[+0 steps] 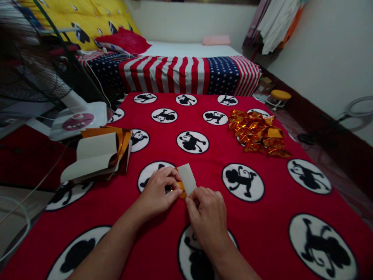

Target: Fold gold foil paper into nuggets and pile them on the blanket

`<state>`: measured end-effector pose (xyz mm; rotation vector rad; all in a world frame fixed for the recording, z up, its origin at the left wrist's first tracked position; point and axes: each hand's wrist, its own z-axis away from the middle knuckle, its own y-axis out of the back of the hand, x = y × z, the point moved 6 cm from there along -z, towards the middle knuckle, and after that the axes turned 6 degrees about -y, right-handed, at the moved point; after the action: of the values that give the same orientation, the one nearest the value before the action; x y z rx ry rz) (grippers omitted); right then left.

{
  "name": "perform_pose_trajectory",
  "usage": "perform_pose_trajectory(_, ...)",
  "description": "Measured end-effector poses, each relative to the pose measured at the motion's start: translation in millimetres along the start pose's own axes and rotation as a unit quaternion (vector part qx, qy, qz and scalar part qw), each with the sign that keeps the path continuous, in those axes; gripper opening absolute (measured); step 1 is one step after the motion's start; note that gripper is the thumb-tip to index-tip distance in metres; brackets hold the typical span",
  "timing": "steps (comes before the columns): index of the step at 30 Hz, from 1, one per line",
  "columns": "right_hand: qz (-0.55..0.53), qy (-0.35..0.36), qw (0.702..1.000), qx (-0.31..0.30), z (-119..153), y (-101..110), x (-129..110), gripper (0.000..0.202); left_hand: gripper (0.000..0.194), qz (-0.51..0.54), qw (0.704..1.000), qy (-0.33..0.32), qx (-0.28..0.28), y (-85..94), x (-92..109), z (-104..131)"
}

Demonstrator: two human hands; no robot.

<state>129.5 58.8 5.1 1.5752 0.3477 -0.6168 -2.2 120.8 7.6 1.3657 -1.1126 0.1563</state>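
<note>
A partly folded sheet of gold foil paper (188, 179), its pale back facing up and a strip of gold showing on the left, lies on the red cloth between my hands. My left hand (161, 188) pinches its left, gold side with thumb and fingers. At the lower right edge, my right hand (207, 208) grips the same sheet, fingers curled. To the left is a stack of gold foil sheets (96, 153), pale sides mostly up, the top one curling. A pile of shiny folded gold foil pieces (258, 132) sits at the right.
The red cloth (163, 151) with monkey prints covers the surface before me. A white fan base (78, 118) stands close behind the stack. Beyond are a bed with a striped, starred cover (175, 74) and a yellow stool (280, 95).
</note>
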Motion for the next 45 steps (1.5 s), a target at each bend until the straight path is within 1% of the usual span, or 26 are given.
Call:
perform_pose_trajectory(8,0.014,-0.008,1.0,-0.001,-0.9,0.3,-1.7,0.017,0.018,0.009,1.0,0.001,0.017,-0.8,-0.9,0.7)
perform_pose_trajectory(14,0.017,-0.008,1.0,0.001,-0.8,0.6,-1.6,0.017,0.018,0.01,1.0,0.003,0.014,-1.3,-0.6,0.5)
perform_pose_trajectory(22,0.018,-0.01,1.0,0.0,-1.0,0.1,-1.1,0.017,0.018,0.004,1.0,0.0,0.029,-1.9,0.7,1.1)
perform_pose_trajectory(32,0.029,-0.006,1.0,0.003,-1.6,-0.3,-1.1,0.015,0.018,-0.004,1.0,0.002,0.03,-2.9,0.7,1.9)
perform_pose_trajectory(35,0.033,-0.007,0.999,0.003,-1.9,0.0,-1.2,0.014,0.018,-0.005,0.999,0.011,0.042,-1.5,0.4,3.1)
perform_pose_trajectory(37,0.035,-0.007,0.999,0.001,-2.0,0.1,-1.2,0.015,0.021,-0.007,0.998,0.021,0.051,0.0,0.0,3.9)
perform_pose_trajectory(39,0.035,-0.007,0.999,0.0,-1.9,0.3,-1.3,0.015,0.022,-0.006,0.999,0.023,0.049,0.0,0.1,4.2)
perform_pose_trajectory(45,0.038,-0.01,0.999,-0.005,-2.7,0.7,-1.3,0.015,0.014,-0.007,1.0,0.009,0.028,-3.7,0.3,4.4)
